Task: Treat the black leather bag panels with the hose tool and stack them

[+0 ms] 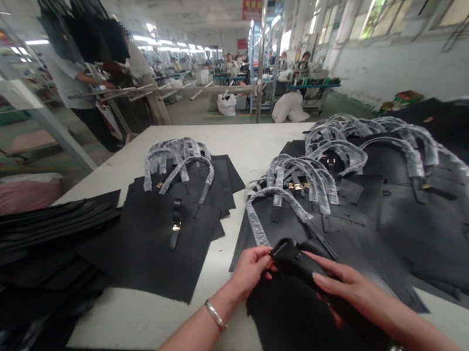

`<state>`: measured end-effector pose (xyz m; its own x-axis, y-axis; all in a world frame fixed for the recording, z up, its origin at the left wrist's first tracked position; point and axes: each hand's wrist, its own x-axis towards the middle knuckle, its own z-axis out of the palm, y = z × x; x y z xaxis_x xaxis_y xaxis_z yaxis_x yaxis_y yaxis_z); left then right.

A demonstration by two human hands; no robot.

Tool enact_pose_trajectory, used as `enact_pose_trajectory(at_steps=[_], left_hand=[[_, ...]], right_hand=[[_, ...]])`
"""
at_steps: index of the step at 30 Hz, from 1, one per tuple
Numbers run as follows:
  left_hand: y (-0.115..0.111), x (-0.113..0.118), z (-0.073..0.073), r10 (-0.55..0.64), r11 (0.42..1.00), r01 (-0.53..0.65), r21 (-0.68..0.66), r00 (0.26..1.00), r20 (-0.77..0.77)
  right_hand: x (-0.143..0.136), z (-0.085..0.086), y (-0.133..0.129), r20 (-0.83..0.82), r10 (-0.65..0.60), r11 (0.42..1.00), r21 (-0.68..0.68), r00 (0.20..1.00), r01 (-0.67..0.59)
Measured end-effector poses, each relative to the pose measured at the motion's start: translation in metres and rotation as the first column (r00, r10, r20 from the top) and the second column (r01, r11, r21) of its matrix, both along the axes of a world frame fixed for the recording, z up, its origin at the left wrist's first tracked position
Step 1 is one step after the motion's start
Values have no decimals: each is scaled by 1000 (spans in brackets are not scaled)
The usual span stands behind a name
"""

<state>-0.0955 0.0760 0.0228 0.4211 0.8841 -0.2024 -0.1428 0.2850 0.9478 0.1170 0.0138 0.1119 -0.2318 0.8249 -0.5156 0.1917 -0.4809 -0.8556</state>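
Observation:
My right hand (336, 284) is wrapped round a black handheld tool (306, 265), its head pointing up and left. At the tip of that tool, my left hand (255, 267) pinches something too small to make out, with a silver bangle on the wrist. Beneath both hands lies a black panel (292, 332) that reaches over the near table edge. Just beyond are black bag panels with plastic-wrapped handles (276, 195). Left of my hands sits another stack of black panels (146, 237), its top one bearing a strap with a gold buckle (176, 226).
The white table (220, 308) carries a large pile of black pieces (21, 262) at left and more handled panels (430, 227) at right. Beyond it stand a metal rack (132, 93) and people (72, 82). A pink bundle (6, 194) lies at far left.

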Motion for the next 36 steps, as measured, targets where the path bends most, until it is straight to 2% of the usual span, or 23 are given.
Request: enact_pose_trajectory(at_steps=[5, 10, 14, 17, 20, 25, 28, 30, 33, 36], left_hand=[[-8, 6, 2, 33, 998, -30, -53, 998, 61], [-18, 10, 8, 50, 993, -38, -108, 992, 113], [-24, 14, 10, 76, 980, -41, -195, 981, 179], [-27, 16, 12, 92, 973, -40, -228, 971, 221], [-29, 17, 13, 78, 974, -31, -224, 976, 204], [-31, 21, 17, 127, 975, -97, -200, 981, 146], [-34, 27, 17, 148, 984, -139, -113, 986, 76], [-39, 32, 15, 119, 992, -119, -34, 993, -8], [-47, 41, 14, 51, 998, -50, 26, 998, -48], [-53, 44, 18, 101, 995, -100, -18, 993, 66]], right_hand=[[0, 1, -2, -24, -71, 996, 58, 997, 72], [4, 3, -3, -39, -42, 999, 4, 998, 42], [6, 7, 1, -16, -143, 983, 115, 990, 144], [12, 10, -2, -11, -133, 987, 89, 991, 134], [18, 12, -10, -10, -89, 996, 14, 996, 89], [19, 16, -18, -9, -94, 995, 35, 996, 94], [17, 17, -19, -5, -46, 999, 25, 999, 47], [14, 16, -18, -10, -24, 1000, 12, 1000, 24], [9, 13, -9, -16, -84, 993, 77, 996, 85], [10, 8, -2, -1, -165, 972, 169, 986, 163]])
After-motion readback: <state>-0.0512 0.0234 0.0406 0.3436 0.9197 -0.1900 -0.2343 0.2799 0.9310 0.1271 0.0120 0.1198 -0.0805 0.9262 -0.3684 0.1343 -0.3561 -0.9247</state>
